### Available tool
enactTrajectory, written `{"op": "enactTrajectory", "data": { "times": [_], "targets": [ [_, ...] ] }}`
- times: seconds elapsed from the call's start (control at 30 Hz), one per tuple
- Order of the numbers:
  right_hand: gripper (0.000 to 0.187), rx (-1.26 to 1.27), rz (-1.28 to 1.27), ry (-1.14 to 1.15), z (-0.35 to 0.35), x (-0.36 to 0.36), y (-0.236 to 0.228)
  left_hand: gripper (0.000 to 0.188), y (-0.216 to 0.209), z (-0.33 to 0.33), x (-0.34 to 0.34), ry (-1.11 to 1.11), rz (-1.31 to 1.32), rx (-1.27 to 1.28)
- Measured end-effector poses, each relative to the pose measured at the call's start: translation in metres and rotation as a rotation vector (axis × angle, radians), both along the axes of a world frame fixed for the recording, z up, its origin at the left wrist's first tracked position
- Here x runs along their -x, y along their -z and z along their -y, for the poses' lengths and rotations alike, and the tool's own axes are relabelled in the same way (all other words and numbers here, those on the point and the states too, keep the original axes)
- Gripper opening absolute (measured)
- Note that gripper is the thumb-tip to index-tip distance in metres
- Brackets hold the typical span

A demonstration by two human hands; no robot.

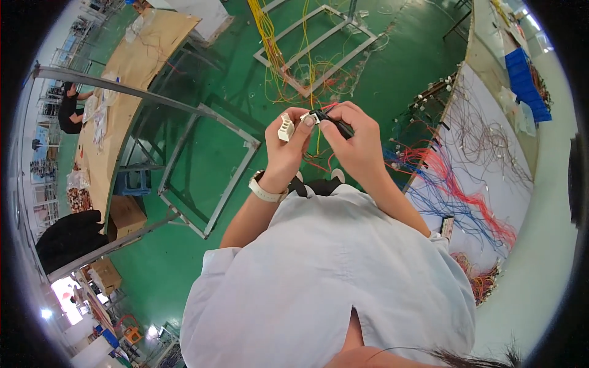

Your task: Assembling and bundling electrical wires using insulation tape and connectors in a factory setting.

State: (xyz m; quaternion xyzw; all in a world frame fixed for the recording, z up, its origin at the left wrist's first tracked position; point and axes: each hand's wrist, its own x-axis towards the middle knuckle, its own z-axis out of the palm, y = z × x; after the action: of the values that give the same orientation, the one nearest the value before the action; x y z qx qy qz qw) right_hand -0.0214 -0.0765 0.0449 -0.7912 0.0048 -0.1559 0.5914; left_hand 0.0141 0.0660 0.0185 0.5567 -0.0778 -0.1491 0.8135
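Both my hands meet in front of my body above the green floor. My left hand (286, 147) is closed, with a white plastic connector housing (286, 129) in its curled fingers, its row of openings showing. At its thumb tip a small white piece (310, 119) touches the black tool. My right hand (354, 138) is closed round this slim black tool (341, 127), whose exact kind I cannot make out. A red wire (330, 106) shows by the right fingers, and yellow wires (318, 144) hang below the hands.
A white table (509, 190) on the right bears red and blue wires (451, 184) and a blue bin (527, 83). Metal frames (230, 178) stand at left and ahead, with yellow wire bundles (264, 30). A person (70, 110) sits at a wooden bench (132, 61) far left.
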Motion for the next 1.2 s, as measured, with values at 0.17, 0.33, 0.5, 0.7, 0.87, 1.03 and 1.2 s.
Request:
{"op": "enactTrajectory", "data": {
  "times": [0.17, 0.33, 0.5, 0.7, 0.87, 1.03, 1.2],
  "targets": [
    [0.013, -0.006, -0.012, 0.035, -0.001, 0.012, 0.011, 0.014, 0.003, 0.009, 0.012, -0.104, 0.133, -0.092],
    [0.018, -0.196, -0.220, -0.013, -0.001, 0.019, 0.023, 0.013, 0.005, 0.013, 0.012, -0.061, -0.010, -0.047],
    [0.036, -0.281, -0.334, -0.067, 0.008, 0.010, 0.036, 0.015, 0.002, 0.007, -0.007, 0.163, -0.254, -0.049],
    [0.047, -0.107, -0.113, -0.211, 0.035, 0.015, 0.032, 0.015, -0.006, 0.003, -0.007, 0.274, -0.377, 0.003],
    [0.045, -0.027, 0.098, -0.157, 0.033, 0.027, 0.020, 0.012, -0.022, 0.000, -0.001, 0.409, -0.351, 0.005],
    [0.049, -0.685, -0.213, -0.296, 0.037, 0.028, 0.014, 0.017, -0.035, -0.003, -0.009, 0.495, 0.067, -0.368],
    [0.056, -0.874, -0.368, -0.320, 0.046, 0.024, 0.009, 0.007, -0.037, -0.002, -0.005, 0.536, 0.141, -0.430]
  ]
}}
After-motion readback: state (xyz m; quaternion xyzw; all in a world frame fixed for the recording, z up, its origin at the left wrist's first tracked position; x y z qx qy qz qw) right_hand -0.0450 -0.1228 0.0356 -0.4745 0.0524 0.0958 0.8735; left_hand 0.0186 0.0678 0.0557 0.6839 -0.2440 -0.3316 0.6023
